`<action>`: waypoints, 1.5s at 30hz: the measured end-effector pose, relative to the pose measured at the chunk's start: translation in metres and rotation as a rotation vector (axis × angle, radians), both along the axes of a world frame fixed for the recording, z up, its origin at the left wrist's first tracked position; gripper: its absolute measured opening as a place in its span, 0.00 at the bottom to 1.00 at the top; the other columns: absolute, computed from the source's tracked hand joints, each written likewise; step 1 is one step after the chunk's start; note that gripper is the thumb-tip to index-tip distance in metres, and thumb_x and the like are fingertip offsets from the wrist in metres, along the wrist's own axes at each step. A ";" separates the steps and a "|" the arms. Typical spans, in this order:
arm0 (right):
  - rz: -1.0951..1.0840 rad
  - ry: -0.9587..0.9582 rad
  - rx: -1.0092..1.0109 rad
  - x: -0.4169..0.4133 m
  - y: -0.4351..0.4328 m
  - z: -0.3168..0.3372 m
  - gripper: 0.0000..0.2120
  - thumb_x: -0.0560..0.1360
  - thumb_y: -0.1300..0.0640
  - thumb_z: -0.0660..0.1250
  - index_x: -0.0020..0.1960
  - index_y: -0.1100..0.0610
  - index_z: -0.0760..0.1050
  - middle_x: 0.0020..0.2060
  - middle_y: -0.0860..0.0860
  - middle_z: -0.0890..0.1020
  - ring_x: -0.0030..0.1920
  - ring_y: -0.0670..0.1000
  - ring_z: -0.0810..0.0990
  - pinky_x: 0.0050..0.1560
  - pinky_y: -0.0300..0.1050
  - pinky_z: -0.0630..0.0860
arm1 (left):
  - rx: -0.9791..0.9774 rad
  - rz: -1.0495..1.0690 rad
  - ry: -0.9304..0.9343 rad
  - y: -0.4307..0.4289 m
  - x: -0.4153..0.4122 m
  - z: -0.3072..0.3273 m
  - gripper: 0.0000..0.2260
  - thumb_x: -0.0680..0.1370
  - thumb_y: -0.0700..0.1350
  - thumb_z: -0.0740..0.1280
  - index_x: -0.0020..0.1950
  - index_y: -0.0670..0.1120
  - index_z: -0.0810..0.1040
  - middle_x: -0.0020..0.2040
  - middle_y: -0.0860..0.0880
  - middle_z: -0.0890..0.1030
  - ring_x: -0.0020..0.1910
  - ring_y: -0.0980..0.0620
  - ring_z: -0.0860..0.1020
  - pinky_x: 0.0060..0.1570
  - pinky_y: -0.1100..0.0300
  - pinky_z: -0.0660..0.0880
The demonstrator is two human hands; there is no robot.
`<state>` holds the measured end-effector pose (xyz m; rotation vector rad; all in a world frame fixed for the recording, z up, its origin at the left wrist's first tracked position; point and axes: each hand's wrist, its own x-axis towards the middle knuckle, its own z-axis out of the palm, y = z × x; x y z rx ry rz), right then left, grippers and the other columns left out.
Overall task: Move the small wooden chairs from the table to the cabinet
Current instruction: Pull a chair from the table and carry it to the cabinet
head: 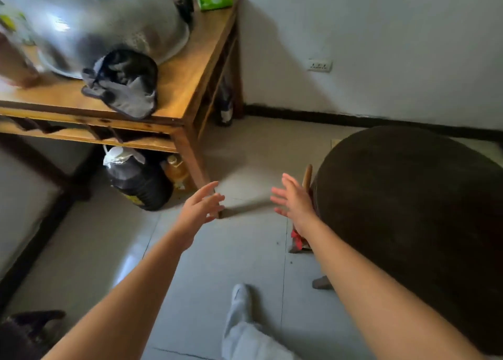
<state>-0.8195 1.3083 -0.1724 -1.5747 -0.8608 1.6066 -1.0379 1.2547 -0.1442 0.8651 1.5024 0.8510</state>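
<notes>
Both the left hand (202,207) and right hand (292,201) reach forward with fingers spread, gripping nothing, above tiled floor (245,250), round dark table (408,209) at three o'clock.

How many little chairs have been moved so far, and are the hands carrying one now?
No moved chair can be seen, so nothing looks done. Both hands are empty: the left hand and right hand reach out open over the floor, between the wooden table and the dark round table. No small wooden chair or cabinet can be made out, so how many are left can't be told.
</notes>
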 end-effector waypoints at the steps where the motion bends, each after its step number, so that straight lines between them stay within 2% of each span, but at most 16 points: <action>1: -0.043 0.016 -0.013 0.004 0.009 -0.007 0.20 0.80 0.46 0.55 0.71 0.46 0.65 0.55 0.53 0.79 0.52 0.52 0.81 0.50 0.50 0.77 | -0.007 -0.036 -0.001 0.017 0.005 -0.004 0.15 0.77 0.49 0.64 0.64 0.58 0.71 0.58 0.50 0.80 0.53 0.52 0.79 0.52 0.54 0.74; 3: -0.165 0.068 -0.049 0.013 0.030 -0.025 0.20 0.79 0.45 0.56 0.70 0.46 0.65 0.57 0.53 0.79 0.53 0.52 0.81 0.53 0.52 0.78 | -0.019 -0.115 -0.025 0.060 0.017 -0.015 0.14 0.77 0.48 0.64 0.63 0.58 0.72 0.58 0.50 0.80 0.53 0.52 0.80 0.51 0.55 0.74; 7: -0.414 0.181 -0.150 0.023 0.064 -0.049 0.19 0.79 0.44 0.57 0.68 0.47 0.67 0.61 0.54 0.79 0.55 0.53 0.80 0.47 0.50 0.77 | -0.083 -0.243 -0.038 0.133 0.040 -0.039 0.13 0.79 0.46 0.63 0.61 0.58 0.73 0.59 0.49 0.79 0.53 0.52 0.79 0.60 0.51 0.72; 11: -0.577 0.242 -0.213 0.033 0.072 -0.065 0.09 0.78 0.43 0.56 0.52 0.42 0.72 0.62 0.53 0.79 0.58 0.54 0.79 0.49 0.51 0.76 | -0.144 -0.376 0.002 0.179 0.061 -0.059 0.15 0.79 0.45 0.62 0.66 0.55 0.72 0.60 0.47 0.78 0.57 0.48 0.78 0.64 0.48 0.70; 16: -0.816 0.299 -0.316 0.037 0.074 -0.093 0.19 0.79 0.44 0.54 0.68 0.49 0.67 0.59 0.52 0.80 0.60 0.55 0.77 0.58 0.56 0.74 | -0.191 -0.577 0.046 0.221 0.088 -0.093 0.17 0.78 0.44 0.61 0.66 0.55 0.72 0.60 0.47 0.79 0.58 0.47 0.78 0.62 0.47 0.72; 19: -1.000 0.309 -0.359 0.037 0.075 -0.120 0.17 0.80 0.48 0.55 0.67 0.51 0.65 0.57 0.53 0.79 0.59 0.56 0.77 0.63 0.59 0.72 | -0.249 -0.667 0.055 0.243 0.099 -0.120 0.17 0.78 0.44 0.62 0.67 0.54 0.72 0.61 0.47 0.79 0.58 0.47 0.78 0.58 0.50 0.72; 23: -1.247 0.317 -0.466 0.032 0.081 -0.168 0.17 0.79 0.50 0.58 0.64 0.57 0.68 0.58 0.58 0.77 0.57 0.57 0.77 0.60 0.56 0.75 | -0.293 -0.823 0.101 0.275 0.122 -0.163 0.18 0.78 0.45 0.63 0.68 0.53 0.70 0.62 0.47 0.77 0.58 0.46 0.76 0.55 0.52 0.72; 26: -1.388 0.379 -0.517 0.032 0.094 -0.195 0.19 0.76 0.51 0.63 0.65 0.56 0.67 0.54 0.59 0.74 0.54 0.60 0.77 0.59 0.59 0.76 | -0.302 -0.839 0.126 0.291 0.148 -0.191 0.18 0.76 0.45 0.64 0.65 0.55 0.70 0.61 0.47 0.76 0.57 0.46 0.75 0.51 0.53 0.72; 29: -1.453 0.488 -0.499 0.036 0.106 -0.228 0.22 0.76 0.54 0.63 0.68 0.54 0.65 0.61 0.60 0.71 0.58 0.62 0.73 0.59 0.62 0.75 | -0.342 -0.855 0.145 0.297 0.176 -0.230 0.17 0.74 0.42 0.66 0.58 0.58 0.68 0.58 0.48 0.74 0.59 0.45 0.73 0.51 0.51 0.73; 30: -1.471 0.526 -0.473 0.039 0.109 -0.238 0.22 0.76 0.55 0.63 0.69 0.53 0.64 0.62 0.60 0.70 0.60 0.63 0.72 0.59 0.62 0.75 | -0.356 -0.871 0.138 0.298 0.185 -0.242 0.19 0.73 0.42 0.67 0.59 0.58 0.66 0.57 0.49 0.73 0.59 0.46 0.72 0.52 0.50 0.73; 32: -1.529 0.580 -0.435 0.045 0.113 -0.257 0.24 0.76 0.57 0.63 0.70 0.53 0.63 0.63 0.60 0.70 0.61 0.63 0.71 0.57 0.62 0.75 | -0.382 -0.898 0.113 0.299 0.204 -0.265 0.27 0.73 0.42 0.69 0.67 0.57 0.63 0.58 0.49 0.71 0.57 0.47 0.69 0.55 0.44 0.74; 34: -1.591 0.593 -0.408 0.053 0.116 -0.270 0.22 0.76 0.59 0.63 0.69 0.54 0.64 0.60 0.61 0.73 0.58 0.63 0.74 0.54 0.61 0.77 | -0.409 -0.870 0.080 0.301 0.223 -0.282 0.30 0.74 0.39 0.68 0.70 0.57 0.59 0.58 0.49 0.71 0.57 0.46 0.70 0.57 0.38 0.73; 36: -1.648 0.606 -0.374 0.060 0.118 -0.282 0.21 0.76 0.62 0.63 0.69 0.55 0.65 0.58 0.61 0.75 0.55 0.63 0.76 0.45 0.58 0.81 | -0.439 -0.750 0.068 0.305 0.245 -0.297 0.25 0.75 0.37 0.65 0.68 0.53 0.60 0.54 0.48 0.75 0.54 0.46 0.76 0.53 0.39 0.77; 39: -1.690 0.637 -0.330 0.063 0.121 -0.290 0.24 0.75 0.65 0.64 0.69 0.55 0.66 0.59 0.61 0.75 0.55 0.63 0.76 0.35 0.55 0.82 | -0.411 -0.608 0.162 0.310 0.267 -0.313 0.20 0.76 0.41 0.64 0.65 0.50 0.62 0.50 0.45 0.78 0.44 0.46 0.81 0.40 0.48 0.82; 42: -1.710 0.657 -0.314 0.061 0.121 -0.291 0.24 0.75 0.66 0.63 0.70 0.55 0.66 0.59 0.61 0.75 0.56 0.64 0.78 0.41 0.57 0.82 | -0.369 -0.553 0.258 0.315 0.276 -0.325 0.20 0.76 0.46 0.65 0.65 0.50 0.62 0.48 0.46 0.77 0.42 0.45 0.82 0.39 0.48 0.82; 45: -1.721 0.648 -0.309 0.058 0.117 -0.286 0.23 0.75 0.66 0.61 0.69 0.55 0.67 0.60 0.62 0.76 0.56 0.65 0.78 0.42 0.56 0.83 | -0.372 -0.573 0.314 0.321 0.275 -0.326 0.19 0.73 0.43 0.68 0.62 0.48 0.66 0.46 0.45 0.79 0.38 0.45 0.83 0.33 0.48 0.82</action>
